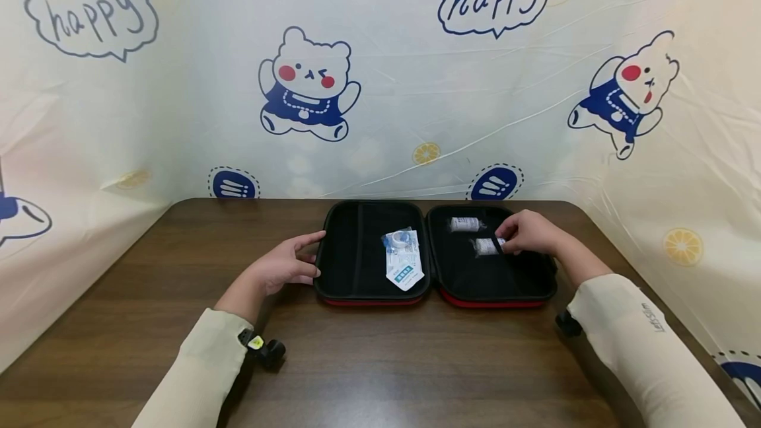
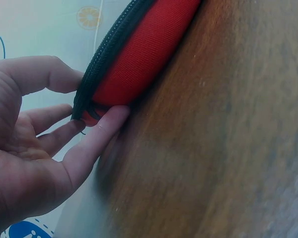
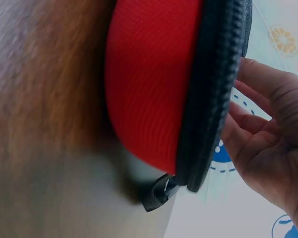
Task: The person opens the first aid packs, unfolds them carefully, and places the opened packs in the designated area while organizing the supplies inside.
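Red case (image 2: 146,54): left hand (image 1: 288,261) grips edge; steady it.
White roll (image 1: 485,247): against right hand (image 1: 528,232); grip unclear; keep flat.

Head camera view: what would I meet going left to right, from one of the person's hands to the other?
Left hand → white packet → open case's middle fold → two small white rolls → right hand.

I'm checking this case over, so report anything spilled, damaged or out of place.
Nothing stands out as spilled, damaged or misplaced. The case lies open on the table, white packaging inside its left half, two wrapped rolls in its right; the nearer roll is at the right hand.
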{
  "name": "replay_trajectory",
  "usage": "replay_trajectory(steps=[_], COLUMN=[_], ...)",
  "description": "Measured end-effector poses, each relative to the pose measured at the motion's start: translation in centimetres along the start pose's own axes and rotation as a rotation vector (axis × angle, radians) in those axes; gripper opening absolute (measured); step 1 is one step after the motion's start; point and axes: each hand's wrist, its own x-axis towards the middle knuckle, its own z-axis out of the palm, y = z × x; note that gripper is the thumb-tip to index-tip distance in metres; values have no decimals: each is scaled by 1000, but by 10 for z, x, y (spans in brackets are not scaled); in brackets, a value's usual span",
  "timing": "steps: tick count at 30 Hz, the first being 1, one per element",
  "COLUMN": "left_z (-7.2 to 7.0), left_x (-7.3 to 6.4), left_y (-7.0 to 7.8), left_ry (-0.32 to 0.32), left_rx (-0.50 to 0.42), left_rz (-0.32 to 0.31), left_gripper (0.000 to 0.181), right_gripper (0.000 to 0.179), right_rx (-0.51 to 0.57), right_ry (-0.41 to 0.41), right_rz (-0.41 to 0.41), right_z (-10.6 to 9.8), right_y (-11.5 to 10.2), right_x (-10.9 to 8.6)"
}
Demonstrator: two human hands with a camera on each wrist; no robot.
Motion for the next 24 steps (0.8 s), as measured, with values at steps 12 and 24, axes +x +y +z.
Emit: replay_trajectory(steps=[12, 24], left_z=[-1, -1], left_x=[1, 1], left_y=[1, 0], left_ry=[-12, -13], left_rx=[-4, 7], left_rz=[10, 18], left_gripper=[85, 85], right_gripper=[36, 45], right_rx=[98, 267], right_ry=[-7, -29], right_rz=[8, 40], right_z=[4, 13], right_y=[1, 2], right_x=[1, 5])
